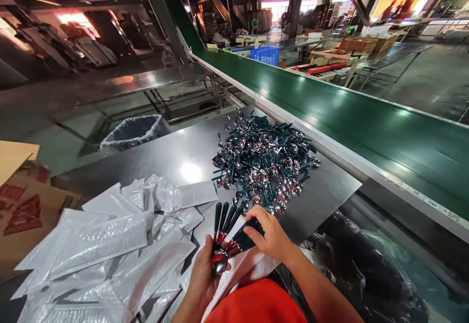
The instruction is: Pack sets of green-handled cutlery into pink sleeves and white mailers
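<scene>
My left hand (205,271) is closed around the bowl ends of several spoons (220,260), whose dark green handles fan out upward. On the right of that fan, my right hand (269,232) has its thumb and fingers closed on some of the handles. A big heap of spoons (264,157) with dark handles and shiny metal bowls lies on the metal table (161,164) just beyond my hands. White padded mailers (106,245) are piled to the left of my left hand. Under my hands, more white packaging (244,267) shows partly.
A green conveyor belt (311,96) runs along the table's far right side. A lined bin (135,135) stands past the left edge. At far left is a cardboard box (25,210); black plastic (359,269) lies at lower right. A blue crate (266,55) sits beyond the belt.
</scene>
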Tool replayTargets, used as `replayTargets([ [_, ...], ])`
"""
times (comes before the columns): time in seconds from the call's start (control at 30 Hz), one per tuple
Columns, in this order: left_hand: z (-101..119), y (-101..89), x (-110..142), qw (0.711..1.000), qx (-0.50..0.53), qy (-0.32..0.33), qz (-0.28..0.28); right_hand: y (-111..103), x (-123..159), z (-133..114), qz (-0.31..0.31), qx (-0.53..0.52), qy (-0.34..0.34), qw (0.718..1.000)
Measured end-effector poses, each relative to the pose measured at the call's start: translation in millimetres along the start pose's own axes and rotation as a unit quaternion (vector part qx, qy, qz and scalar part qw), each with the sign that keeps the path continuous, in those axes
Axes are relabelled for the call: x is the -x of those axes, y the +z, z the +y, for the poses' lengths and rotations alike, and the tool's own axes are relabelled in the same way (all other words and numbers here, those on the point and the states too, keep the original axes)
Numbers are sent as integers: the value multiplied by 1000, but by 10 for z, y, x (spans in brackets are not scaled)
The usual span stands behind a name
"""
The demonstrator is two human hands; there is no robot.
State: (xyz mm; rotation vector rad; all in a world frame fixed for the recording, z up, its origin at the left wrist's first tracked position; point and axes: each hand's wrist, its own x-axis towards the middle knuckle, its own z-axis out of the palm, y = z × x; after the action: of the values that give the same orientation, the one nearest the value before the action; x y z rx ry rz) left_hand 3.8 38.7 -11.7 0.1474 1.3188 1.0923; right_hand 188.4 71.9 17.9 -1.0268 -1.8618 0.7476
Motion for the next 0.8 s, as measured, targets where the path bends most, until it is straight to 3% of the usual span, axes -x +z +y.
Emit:
replayTargets([
  [0.13,-34,-75,-62,999,-17,19,-38,33,20,47,10,6,48,999],
  [0.23,-50,-89,-77,998,-30,14,-52,27,13,54,35,6,25,999],
  [0.37,-38,-74,-50,998,-33,16,-41,-21,-16,50,-40,29,-29,998],
  [0.47,-37,-91,-48,998,-44,15,-42,-26,-21,76,-60,27,-24,998],
  [0.67,-78,-94,-57,995,-78,27,-57,69,19,122,39,21,-9,999],
  [0.8,-71,-62,-31,992,-111,27,-62,98,47,59,98,40,-62,992],
])
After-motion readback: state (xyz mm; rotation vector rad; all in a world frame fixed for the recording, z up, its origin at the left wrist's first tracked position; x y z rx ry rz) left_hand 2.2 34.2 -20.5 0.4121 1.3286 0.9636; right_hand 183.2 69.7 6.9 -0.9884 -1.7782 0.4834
